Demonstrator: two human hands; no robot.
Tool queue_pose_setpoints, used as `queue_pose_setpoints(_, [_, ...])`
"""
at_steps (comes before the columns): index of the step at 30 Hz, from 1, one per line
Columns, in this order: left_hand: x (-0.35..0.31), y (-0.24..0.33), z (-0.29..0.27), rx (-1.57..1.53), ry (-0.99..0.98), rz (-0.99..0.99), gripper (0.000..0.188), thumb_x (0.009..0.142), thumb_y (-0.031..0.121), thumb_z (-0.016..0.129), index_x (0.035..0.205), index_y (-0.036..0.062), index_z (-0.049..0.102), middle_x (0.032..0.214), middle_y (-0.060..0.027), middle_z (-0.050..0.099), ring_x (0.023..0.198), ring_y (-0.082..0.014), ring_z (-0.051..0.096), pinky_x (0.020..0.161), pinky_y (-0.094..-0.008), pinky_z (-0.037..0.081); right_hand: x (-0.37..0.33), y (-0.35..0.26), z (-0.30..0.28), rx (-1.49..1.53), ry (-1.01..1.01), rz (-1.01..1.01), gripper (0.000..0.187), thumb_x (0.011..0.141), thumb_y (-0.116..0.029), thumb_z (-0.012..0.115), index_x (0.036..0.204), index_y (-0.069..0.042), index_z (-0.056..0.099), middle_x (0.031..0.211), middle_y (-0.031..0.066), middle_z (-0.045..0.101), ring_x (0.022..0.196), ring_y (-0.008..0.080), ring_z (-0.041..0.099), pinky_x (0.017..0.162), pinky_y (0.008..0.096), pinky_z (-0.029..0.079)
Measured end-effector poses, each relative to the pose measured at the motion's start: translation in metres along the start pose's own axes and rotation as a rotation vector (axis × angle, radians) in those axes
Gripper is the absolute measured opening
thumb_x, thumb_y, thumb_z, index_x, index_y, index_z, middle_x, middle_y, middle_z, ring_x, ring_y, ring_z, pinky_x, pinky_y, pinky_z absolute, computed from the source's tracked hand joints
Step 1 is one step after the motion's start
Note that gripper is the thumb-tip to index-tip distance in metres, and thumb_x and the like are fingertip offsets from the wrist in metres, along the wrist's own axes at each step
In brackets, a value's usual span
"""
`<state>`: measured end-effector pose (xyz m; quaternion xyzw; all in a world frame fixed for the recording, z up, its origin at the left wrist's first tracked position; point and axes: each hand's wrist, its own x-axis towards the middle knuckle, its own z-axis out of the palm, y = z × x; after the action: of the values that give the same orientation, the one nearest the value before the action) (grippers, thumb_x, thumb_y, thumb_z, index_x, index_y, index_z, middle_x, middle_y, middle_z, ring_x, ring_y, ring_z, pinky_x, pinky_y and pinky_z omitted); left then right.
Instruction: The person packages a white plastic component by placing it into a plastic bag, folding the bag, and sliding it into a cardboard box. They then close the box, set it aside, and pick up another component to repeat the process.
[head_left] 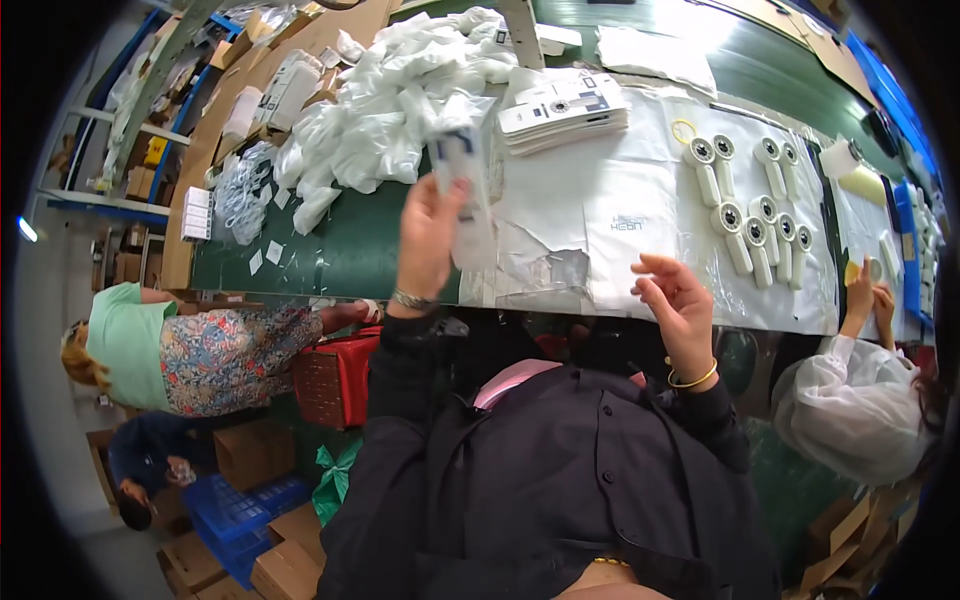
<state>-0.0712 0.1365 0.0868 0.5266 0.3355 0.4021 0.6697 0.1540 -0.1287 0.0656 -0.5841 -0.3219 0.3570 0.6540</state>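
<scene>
Over the table's near edge, my left hand (pixel 428 240) grips a flat whitish packet (pixel 462 165) with dark print, apparently in a clear plastic bag. Motion smears the packet, so its contents cannot be made out. My right hand (pixel 682 305) holds nothing; its fingers are bent, with thumb and forefinger apart. Just beyond it, a white plastic bag (pixel 640 225) with dark lettering lies flat on the table. Farther off stands a stack of flat white printed boxes (pixel 565 112). Several white handheld fans (pixel 735 235) with round dark heads lie in rows to the right.
A large heap of filled white plastic bags (pixel 400 100) covers the far left. Near it are clear plastic scraps (pixel 240 195) and a small white box (pixel 197 214). At the right, a co-worker in a white sleeve (pixel 850 400) works. A red bag (pixel 340 375) sits below the left edge.
</scene>
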Motion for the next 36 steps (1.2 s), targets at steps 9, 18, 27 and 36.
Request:
queue_pose_setpoints(9, [0.167, 0.053, -0.113, 0.76, 0.357, 0.582, 0.04, 0.101, 0.016, 0.072, 0.135, 0.0016, 0.059, 0.131, -0.0189, 0.064, 0.111, -0.0294, 0.069, 0.096, -0.0384, 0.057, -0.021, 0.008, -0.008, 0.009, 0.016, 0.114, 0.02, 0.105, -0.004, 0.067, 0.123, 0.004, 0.07, 0.107, 0.0082, 0.077, 0.091, 0.0109, 0.071, 0.083, 0.025, 0.057])
queue_pose_setpoints(18, [0.078, -0.016, -0.007, 0.448, 0.029, 0.374, 0.027, 0.104, 0.011, 0.07, 0.127, -0.0022, 0.071, 0.129, -0.0112, 0.074, 0.118, -0.0182, 0.069, 0.105, -0.0324, 0.051, -0.019, 0.015, -0.022, -0.14, 0.193, 0.039, 0.015, 0.105, -0.007, 0.067, 0.114, 0.002, 0.073, 0.097, 0.0042, 0.077, 0.083, 0.0092, 0.07, 0.078, 0.0241, 0.057])
queue_pose_setpoints(27, [-0.074, -0.068, 0.084, 0.838, -0.453, 0.675, 0.026, 0.094, 0.008, 0.076, 0.12, 0.005, 0.074, 0.128, -0.0123, 0.074, 0.136, -0.0351, 0.061, 0.113, -0.0451, 0.047, 0.012, 0.012, -0.08, -0.65, 0.422, -0.046, 0.029, 0.1, -0.015, 0.075, 0.12, 0.005, 0.071, 0.086, 0.0081, 0.075, 0.076, 0.0125, 0.071, 0.07, 0.0273, 0.055])
queue_pose_setpoints(36, [-0.056, -0.092, 0.099, 1.089, -0.537, 0.71, 0.035, 0.098, 0.011, 0.071, 0.133, 0.0088, 0.071, 0.143, -0.0083, 0.068, 0.145, -0.0308, 0.054, 0.124, -0.048, 0.033, 0.063, 0.04, -0.099, -1.276, 0.607, -0.023, 0.078, 0.095, -0.057, 0.074, 0.145, 0.0, 0.059, 0.068, 0.0121, 0.07, 0.071, 0.0314, 0.073, 0.067, 0.0428, 0.056])
